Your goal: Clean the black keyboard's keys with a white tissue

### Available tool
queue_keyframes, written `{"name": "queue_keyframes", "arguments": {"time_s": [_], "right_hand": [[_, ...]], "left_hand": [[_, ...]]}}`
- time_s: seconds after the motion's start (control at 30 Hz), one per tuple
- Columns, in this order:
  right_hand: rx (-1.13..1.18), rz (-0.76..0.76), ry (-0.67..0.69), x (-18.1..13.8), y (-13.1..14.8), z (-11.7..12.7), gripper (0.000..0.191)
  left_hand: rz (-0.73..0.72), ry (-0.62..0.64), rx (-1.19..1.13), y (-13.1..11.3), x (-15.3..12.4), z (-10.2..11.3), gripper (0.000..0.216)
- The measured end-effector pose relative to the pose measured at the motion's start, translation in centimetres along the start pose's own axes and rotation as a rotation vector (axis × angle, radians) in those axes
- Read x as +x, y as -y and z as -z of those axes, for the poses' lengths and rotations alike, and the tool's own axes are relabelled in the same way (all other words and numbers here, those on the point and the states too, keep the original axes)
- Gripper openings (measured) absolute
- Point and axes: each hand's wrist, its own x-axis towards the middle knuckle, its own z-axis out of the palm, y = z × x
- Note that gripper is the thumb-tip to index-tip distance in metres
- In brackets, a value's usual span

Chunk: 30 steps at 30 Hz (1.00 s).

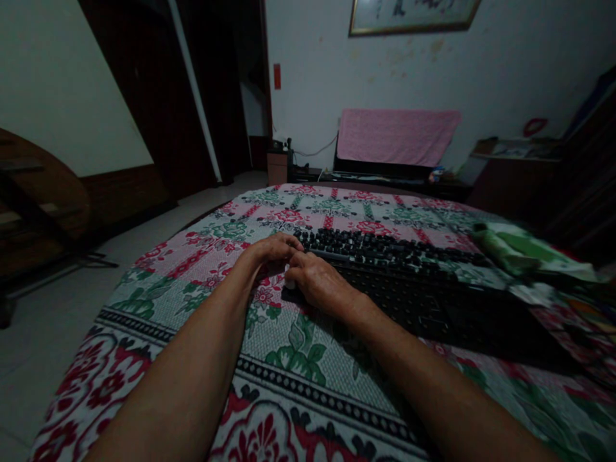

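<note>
A black keyboard (385,251) lies across a flower-patterned bedspread (202,301). In front of it sits a second black board (433,308), flat and dark. My left hand (273,248) rests at the keyboard's left end, fingers curled against it. My right hand (315,277) lies just beside it, fingers bent over the near left corner. A small white thing (290,280) shows between the two hands; I cannot make out what it is or which hand holds it.
A green and white cloth (520,253) lies on the bed at the right. Beyond the bed stands a low dark cabinet with a pink towel (395,136) draped above it. Tiled floor (52,314) runs along the left, with dark furniture there.
</note>
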Motion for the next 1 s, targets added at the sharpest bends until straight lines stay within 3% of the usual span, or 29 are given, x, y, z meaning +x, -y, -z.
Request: {"name": "queue_keyframes", "arguments": {"time_s": [0.27,0.4,0.5,0.7,1.0], "right_hand": [[-0.091,-0.08,-0.034,-0.6,-0.5,0.5,0.025],[-0.098,-0.043,0.033,-0.4,0.0,0.3,0.026],[-0.114,-0.096,0.068,-0.5,-0.3,0.8,0.025],[-0.096,-0.261,-0.066,-1.1,-2.4,1.9,0.024],[-0.066,-0.103,0.04,-0.6,-0.3,0.6,0.022]], "left_hand": [[-0.008,0.002,0.084,-0.6,-0.3,-0.2,0.018],[0.002,-0.006,0.023,-0.5,-0.4,-0.3,0.019],[0.003,-0.011,0.037,-0.5,-0.3,-0.3,0.018],[-0.002,0.007,0.114,-0.7,-0.1,0.0,0.017],[-0.018,0.009,0.109,-0.4,-0.1,0.0,0.02]]}}
